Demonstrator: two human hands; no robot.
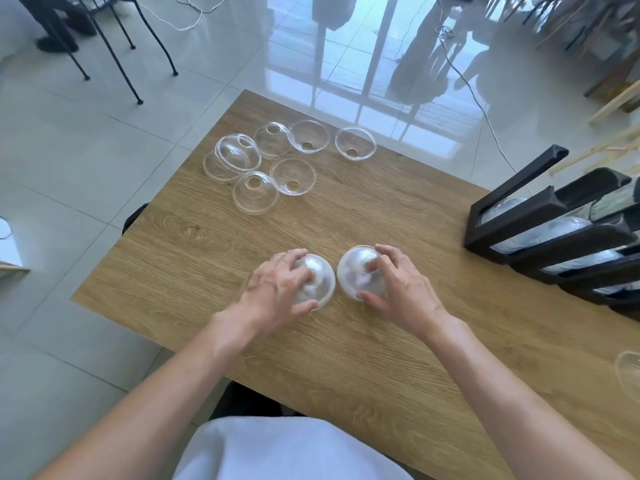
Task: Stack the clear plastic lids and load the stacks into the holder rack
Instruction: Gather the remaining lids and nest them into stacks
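Two lid stacks being gripped, rack partly filled

At the table's centre, a dome-up stack is being clasped by the curled fingers of the left hand, and its neighbour by the right hand. Stacks are already being held in the black rack at three o'clock; loose lids at eleven o'clock are still waiting.

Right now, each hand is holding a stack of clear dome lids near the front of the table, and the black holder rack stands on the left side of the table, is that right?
Not quite: the head view shows the black holder rack on the right side of the table, not the left. The rest stands: the left hand and the right hand each hold a stack of clear dome lids near the front.
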